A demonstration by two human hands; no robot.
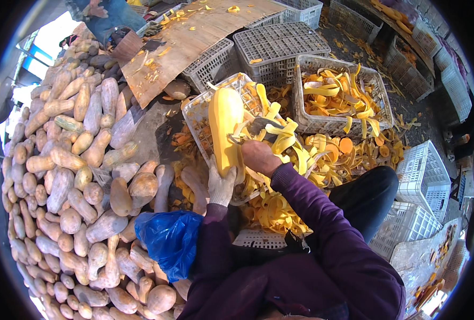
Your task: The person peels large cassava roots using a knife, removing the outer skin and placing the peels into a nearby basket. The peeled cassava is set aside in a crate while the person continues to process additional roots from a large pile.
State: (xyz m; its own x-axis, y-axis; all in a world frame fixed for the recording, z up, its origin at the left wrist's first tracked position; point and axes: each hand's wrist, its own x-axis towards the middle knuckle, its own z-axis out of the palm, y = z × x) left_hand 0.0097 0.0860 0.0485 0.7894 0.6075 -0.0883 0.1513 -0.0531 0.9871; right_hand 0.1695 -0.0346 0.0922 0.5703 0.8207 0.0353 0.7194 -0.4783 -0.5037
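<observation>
A long butternut-type squash [225, 124], its visible side mostly peeled to smooth yellow flesh, stands tilted over a white plastic crate [199, 105]. My left hand [221, 182], in a pale knit glove, grips its lower end. My bare right hand [259, 157] is closed around a small peeling tool [234, 140], whose metal end is at the squash's right side. Most of the tool is hidden by my fingers. Yellow peel strips [285, 138] lie heaped just beyond and to the right of my right hand.
Unpeeled squashes [67, 188] form a large pile at left, with a blue plastic bag [171, 240] beside my left arm. A peel-filled crate [344, 120], an upturned crate [281, 40] and a wooden board [197, 32] lie ahead. White crates [422, 176] stand right. Another person [105, 20] is at upper left.
</observation>
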